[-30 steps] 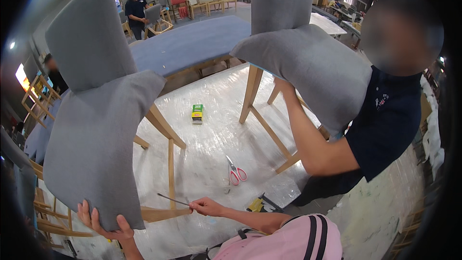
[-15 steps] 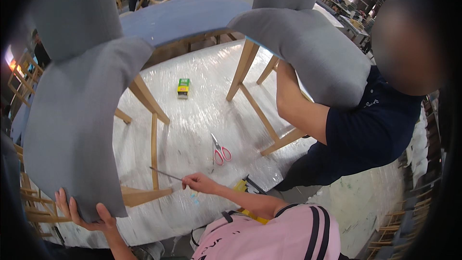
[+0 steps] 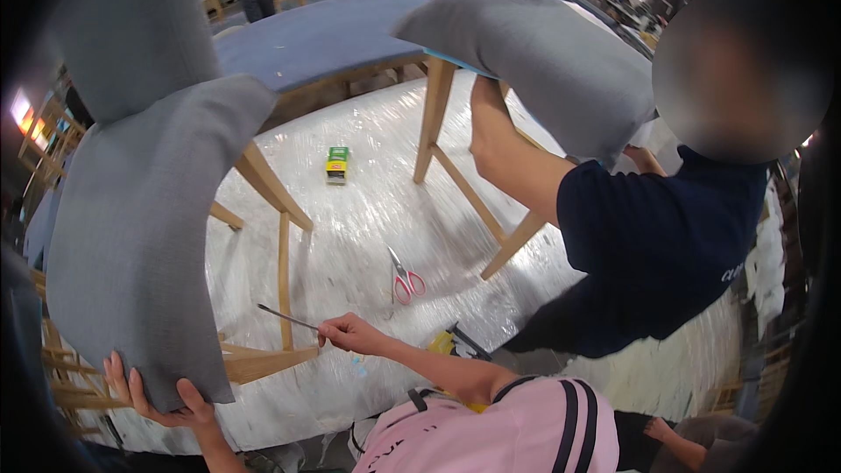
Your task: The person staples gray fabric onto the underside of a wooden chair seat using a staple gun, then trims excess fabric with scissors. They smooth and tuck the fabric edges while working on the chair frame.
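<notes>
At the left stands a wooden chair with grey upholstery (image 3: 131, 236). My left hand (image 3: 162, 398) grips the near edge of its seat, fingers on one side of the corner and thumb on the other. My right hand (image 3: 349, 333) is closed on a thin dark metal rod (image 3: 285, 315); whatever handle it has is hidden in my fist. The rod points left, by the chair's near wooden leg (image 3: 267, 363). Scissors with red-rimmed handles (image 3: 408, 285) lie on the plastic-wrapped table (image 3: 350, 236), right of my right hand.
A co-worker in a dark shirt (image 3: 657, 236) reaches under a second grey chair (image 3: 534, 61) at the right. A small green and yellow box (image 3: 337, 165) sits between the chairs. A black and yellow tool (image 3: 455, 342) lies near my right forearm. Beyond is a blue-topped table (image 3: 324, 35).
My right hand and the rod have shifted slightly left. My left hand stays on the seat edge. The co-worker's arm reaches further under the second chair, and a second hand now shows beside its seat.
</notes>
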The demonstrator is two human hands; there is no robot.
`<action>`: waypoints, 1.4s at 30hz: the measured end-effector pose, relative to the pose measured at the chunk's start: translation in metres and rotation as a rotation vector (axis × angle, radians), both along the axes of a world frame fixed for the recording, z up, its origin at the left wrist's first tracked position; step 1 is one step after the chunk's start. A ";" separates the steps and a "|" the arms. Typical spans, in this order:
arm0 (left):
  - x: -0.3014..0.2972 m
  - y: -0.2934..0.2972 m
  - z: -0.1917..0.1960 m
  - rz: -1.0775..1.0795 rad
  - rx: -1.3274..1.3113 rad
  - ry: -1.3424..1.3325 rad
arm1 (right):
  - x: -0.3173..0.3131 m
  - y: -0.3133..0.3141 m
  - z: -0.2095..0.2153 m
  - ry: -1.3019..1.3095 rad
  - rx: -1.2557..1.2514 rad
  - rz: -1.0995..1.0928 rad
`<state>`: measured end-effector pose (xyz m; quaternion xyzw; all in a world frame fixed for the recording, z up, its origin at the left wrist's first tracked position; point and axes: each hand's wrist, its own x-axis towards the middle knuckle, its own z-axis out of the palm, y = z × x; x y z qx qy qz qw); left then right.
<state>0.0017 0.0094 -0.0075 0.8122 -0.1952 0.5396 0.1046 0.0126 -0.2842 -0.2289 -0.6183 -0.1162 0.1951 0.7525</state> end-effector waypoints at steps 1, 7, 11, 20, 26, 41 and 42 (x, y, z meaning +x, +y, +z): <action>-0.005 0.002 -0.001 -0.021 -0.028 0.002 | 0.002 0.002 0.001 0.028 -0.017 0.056; 0.012 -0.013 0.002 -0.072 -0.033 0.026 | 0.040 -0.001 0.008 -0.330 -0.022 0.059; 0.012 -0.006 -0.002 -0.113 -0.025 -0.049 | 0.057 0.022 0.023 -0.370 0.050 0.049; 0.008 -0.009 -0.005 -0.121 -0.072 -0.071 | 0.067 0.025 0.028 -0.557 -0.044 0.095; 0.013 -0.007 -0.002 -0.128 -0.059 -0.085 | 0.074 0.037 0.041 -0.675 0.004 0.037; 0.014 -0.006 -0.003 -0.133 -0.060 -0.089 | 0.077 0.030 0.033 -0.776 -0.052 0.068; 0.013 -0.007 -0.004 -0.134 -0.060 -0.087 | 0.076 0.028 0.032 -0.769 -0.057 0.070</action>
